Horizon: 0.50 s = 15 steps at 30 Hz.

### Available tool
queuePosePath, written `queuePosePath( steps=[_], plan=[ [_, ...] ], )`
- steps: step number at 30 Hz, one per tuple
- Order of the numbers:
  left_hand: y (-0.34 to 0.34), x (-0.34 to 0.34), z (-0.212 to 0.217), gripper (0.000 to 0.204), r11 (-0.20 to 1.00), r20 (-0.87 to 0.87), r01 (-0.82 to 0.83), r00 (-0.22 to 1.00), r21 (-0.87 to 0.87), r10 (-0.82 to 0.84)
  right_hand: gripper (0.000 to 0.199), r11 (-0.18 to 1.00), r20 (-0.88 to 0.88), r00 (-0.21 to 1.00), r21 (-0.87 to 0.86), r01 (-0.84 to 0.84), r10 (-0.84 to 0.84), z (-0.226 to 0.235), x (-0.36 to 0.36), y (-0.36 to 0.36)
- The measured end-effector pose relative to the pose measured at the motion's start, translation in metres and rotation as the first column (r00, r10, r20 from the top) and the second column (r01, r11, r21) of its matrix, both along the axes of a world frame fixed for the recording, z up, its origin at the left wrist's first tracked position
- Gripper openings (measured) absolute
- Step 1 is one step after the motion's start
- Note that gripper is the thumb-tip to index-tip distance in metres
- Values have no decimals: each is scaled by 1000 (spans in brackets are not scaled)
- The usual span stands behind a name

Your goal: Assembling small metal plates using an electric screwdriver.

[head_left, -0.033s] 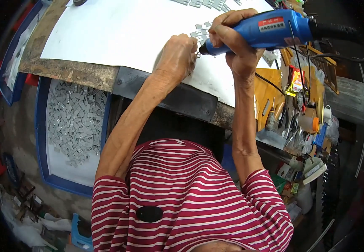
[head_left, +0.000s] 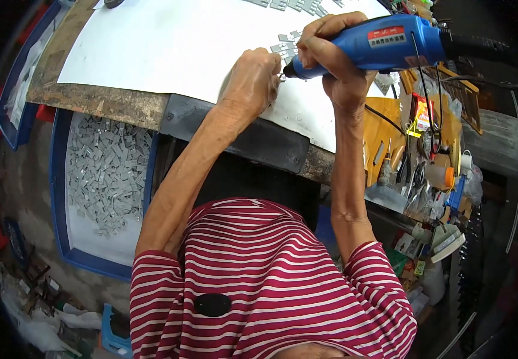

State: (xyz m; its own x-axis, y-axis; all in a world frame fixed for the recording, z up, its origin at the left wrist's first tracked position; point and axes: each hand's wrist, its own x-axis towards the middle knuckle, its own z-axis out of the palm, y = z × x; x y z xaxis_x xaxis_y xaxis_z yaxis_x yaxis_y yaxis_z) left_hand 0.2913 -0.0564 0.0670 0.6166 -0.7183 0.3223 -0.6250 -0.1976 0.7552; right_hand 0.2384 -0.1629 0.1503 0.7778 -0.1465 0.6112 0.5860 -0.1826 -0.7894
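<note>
My right hand is wrapped round a blue electric screwdriver, held nearly level with its black nose toward the left. A thick black cord leaves its back end. Just off the nose, my left hand is closed in a pinch on a small metal piece. Most of that piece is hidden by the fingers and the tool. Several flat grey metal pieces lie beyond the fingertips on the white sheet. More of them form rows at the far edge.
A blue-rimmed tray at the left, below the table top, holds a heap of grey metal pieces. Pliers, bags and boxes crowd the right side. The worn wooden table edge runs before me, with a dark metal strip along it.
</note>
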Motion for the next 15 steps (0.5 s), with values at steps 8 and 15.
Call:
queuePosePath(
  steps=[8, 15],
  plan=[
    [-1, -2, -1, 8, 999, 34, 45, 998, -24, -44, 15, 999, -22, 1000, 32, -16, 17, 2, -8, 4],
    [-2, -6, -1, 12, 999, 60, -27, 998, 45, 25, 18, 997, 129, 991, 75, 29, -38, 22, -28, -1]
  ],
)
